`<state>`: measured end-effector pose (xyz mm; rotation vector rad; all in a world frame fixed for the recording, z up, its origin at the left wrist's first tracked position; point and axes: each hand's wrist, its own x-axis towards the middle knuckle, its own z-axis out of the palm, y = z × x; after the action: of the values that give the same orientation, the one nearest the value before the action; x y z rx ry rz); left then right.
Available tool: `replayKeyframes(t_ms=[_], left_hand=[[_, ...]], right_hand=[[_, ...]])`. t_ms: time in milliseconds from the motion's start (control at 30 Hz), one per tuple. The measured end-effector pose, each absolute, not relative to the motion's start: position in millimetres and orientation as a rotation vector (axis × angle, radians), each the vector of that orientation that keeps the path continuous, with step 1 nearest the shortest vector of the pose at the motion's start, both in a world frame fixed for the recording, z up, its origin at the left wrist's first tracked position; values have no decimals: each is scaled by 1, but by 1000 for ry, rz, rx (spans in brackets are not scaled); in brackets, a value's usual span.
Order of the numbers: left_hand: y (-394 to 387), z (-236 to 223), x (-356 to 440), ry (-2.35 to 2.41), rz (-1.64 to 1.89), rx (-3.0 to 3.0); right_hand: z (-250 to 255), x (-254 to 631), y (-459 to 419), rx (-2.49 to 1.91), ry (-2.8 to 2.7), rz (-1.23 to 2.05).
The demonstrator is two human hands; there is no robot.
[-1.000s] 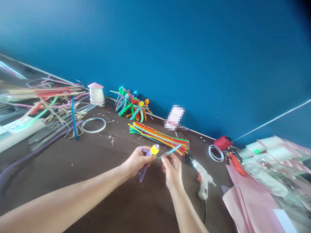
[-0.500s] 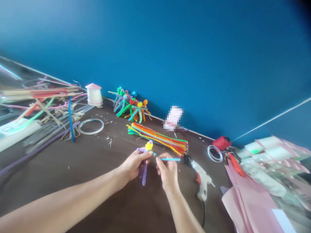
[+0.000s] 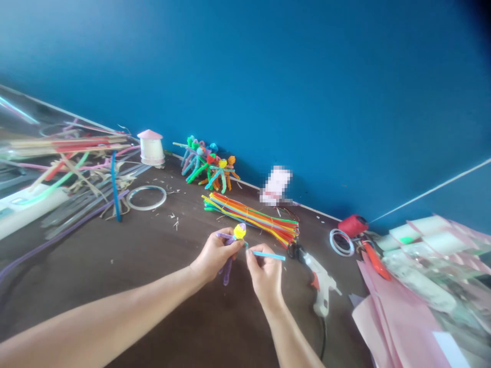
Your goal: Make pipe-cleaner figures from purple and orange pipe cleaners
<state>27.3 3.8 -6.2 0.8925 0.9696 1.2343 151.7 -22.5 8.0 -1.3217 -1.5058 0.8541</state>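
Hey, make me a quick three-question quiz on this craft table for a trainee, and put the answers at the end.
1. Which hand holds the purple figure with the yellow head?
2. True or false: the glue gun lies on the table, to the right of both hands.
3. Fill in the blank: the stem in the right hand is ____ in colour.

Key:
1. The left hand.
2. True.
3. Light blue.

Bare forearms (image 3: 115,317); bare wrists (image 3: 196,276)
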Motion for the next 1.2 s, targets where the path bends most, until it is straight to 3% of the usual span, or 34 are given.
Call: replayKeyframes(t_ms=[233, 500, 833, 1200], left_hand=[[3, -4, 26, 913, 1119, 1000], [2, -4, 27, 698, 1046, 717], [2, -7, 27, 802, 1102, 605], [2, -9, 29, 892, 1128, 656]], right_hand=[[4, 158, -17, -1295, -1303, 1014], [-2, 156, -13, -1111, -984, 1343], [-1, 155, -16, -1292, -1167, 1156], [-2, 154, -18, -1318, -1316, 1159]])
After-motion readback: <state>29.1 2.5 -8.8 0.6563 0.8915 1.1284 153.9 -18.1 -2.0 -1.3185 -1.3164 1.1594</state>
